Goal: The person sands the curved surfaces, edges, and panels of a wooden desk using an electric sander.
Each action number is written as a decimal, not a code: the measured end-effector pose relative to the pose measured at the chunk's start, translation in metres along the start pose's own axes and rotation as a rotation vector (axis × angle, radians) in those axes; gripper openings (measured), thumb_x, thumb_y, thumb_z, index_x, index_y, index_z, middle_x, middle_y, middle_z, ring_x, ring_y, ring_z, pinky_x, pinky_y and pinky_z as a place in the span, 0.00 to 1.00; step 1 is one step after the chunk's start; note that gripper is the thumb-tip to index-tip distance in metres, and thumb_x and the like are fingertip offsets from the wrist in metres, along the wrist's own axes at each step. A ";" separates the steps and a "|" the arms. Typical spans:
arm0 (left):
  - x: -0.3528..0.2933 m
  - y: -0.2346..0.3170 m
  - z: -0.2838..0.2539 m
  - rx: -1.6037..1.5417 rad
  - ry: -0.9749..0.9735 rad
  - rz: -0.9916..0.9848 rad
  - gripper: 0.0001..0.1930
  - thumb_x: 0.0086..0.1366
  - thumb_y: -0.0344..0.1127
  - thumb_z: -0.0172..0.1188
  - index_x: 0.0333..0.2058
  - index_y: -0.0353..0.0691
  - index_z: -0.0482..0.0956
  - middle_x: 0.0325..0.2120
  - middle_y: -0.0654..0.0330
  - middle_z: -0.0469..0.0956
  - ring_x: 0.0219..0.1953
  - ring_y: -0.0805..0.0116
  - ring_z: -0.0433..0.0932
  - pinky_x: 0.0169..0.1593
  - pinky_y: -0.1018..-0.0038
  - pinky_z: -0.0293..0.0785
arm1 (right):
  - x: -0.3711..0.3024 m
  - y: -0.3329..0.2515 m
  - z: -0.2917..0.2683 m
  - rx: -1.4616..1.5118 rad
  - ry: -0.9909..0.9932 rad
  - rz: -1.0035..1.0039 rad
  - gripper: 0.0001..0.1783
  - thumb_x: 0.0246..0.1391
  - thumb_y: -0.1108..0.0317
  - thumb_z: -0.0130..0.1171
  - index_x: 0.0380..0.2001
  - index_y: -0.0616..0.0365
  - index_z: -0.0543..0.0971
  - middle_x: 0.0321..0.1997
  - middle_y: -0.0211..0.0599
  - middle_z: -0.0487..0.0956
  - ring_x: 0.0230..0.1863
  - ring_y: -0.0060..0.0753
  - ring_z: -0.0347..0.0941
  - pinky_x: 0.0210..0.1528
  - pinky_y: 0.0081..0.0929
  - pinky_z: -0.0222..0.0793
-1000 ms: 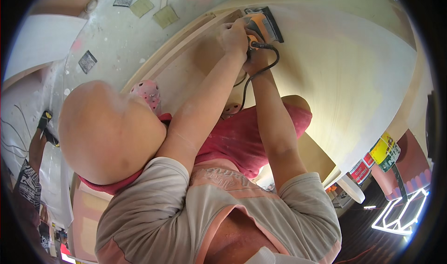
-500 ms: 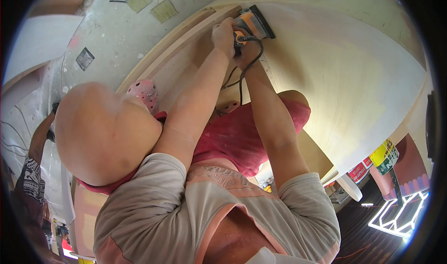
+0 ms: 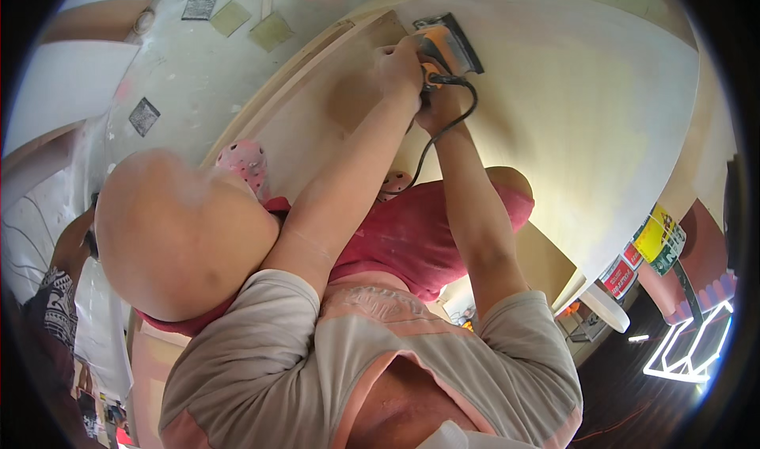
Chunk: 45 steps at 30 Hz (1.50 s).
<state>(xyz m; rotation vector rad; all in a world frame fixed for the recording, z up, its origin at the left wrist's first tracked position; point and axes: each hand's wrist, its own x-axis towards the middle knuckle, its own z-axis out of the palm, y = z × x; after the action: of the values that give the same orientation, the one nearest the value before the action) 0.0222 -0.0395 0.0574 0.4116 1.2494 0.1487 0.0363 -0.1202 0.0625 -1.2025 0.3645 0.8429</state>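
Observation:
An orange and black electric sander lies with its flat pad against a large, pale, curved panel in front of me. My left hand is wrapped round the left side of its body. Lower down, my right hand grips the handle end; some of its fingers are hidden behind the tool. A black power cord loops from the handle, past my right wrist and down toward my knees.
Wooden strips edge the panel on the left. Sanding-sheet squares lie on the dusty floor beyond. A pink perforated clog shows by my bent leg. Paint cans stand right, near a lit lamp frame. Another person's arm is far left.
Both hands have moved slightly right and down in the picture with the sander, still gripping it. The cord has shifted along with it.

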 end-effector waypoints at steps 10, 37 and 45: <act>-0.011 0.029 0.003 -0.069 -0.176 0.115 0.14 0.53 0.36 0.57 0.33 0.33 0.69 0.28 0.54 0.74 0.29 0.65 0.74 0.33 0.72 0.72 | -0.004 -0.009 0.024 0.148 -0.153 -0.109 0.13 0.55 0.71 0.56 0.44 0.59 0.77 0.45 0.36 0.77 0.47 0.29 0.73 0.50 0.27 0.71; -0.044 0.047 0.015 0.305 0.048 0.540 0.16 0.52 0.39 0.59 0.35 0.33 0.71 0.34 0.50 0.70 0.36 0.62 0.73 0.42 0.69 0.70 | -0.011 -0.032 0.046 0.295 -0.211 -0.019 0.13 0.54 0.65 0.57 0.41 0.59 0.74 0.37 0.36 0.78 0.39 0.28 0.76 0.40 0.25 0.74; 0.001 0.056 0.001 -0.253 -0.148 0.094 0.10 0.50 0.29 0.54 0.31 0.35 0.65 0.21 0.58 0.70 0.19 0.70 0.70 0.23 0.75 0.69 | 0.013 -0.010 0.055 0.225 -0.128 -0.006 0.11 0.54 0.70 0.58 0.41 0.59 0.77 0.39 0.32 0.78 0.41 0.25 0.75 0.44 0.23 0.72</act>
<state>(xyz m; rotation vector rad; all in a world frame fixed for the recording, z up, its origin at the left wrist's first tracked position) 0.0297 0.0117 0.0779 0.2570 1.0503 0.3469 0.0423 -0.0659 0.0793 -0.9356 0.3415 0.8459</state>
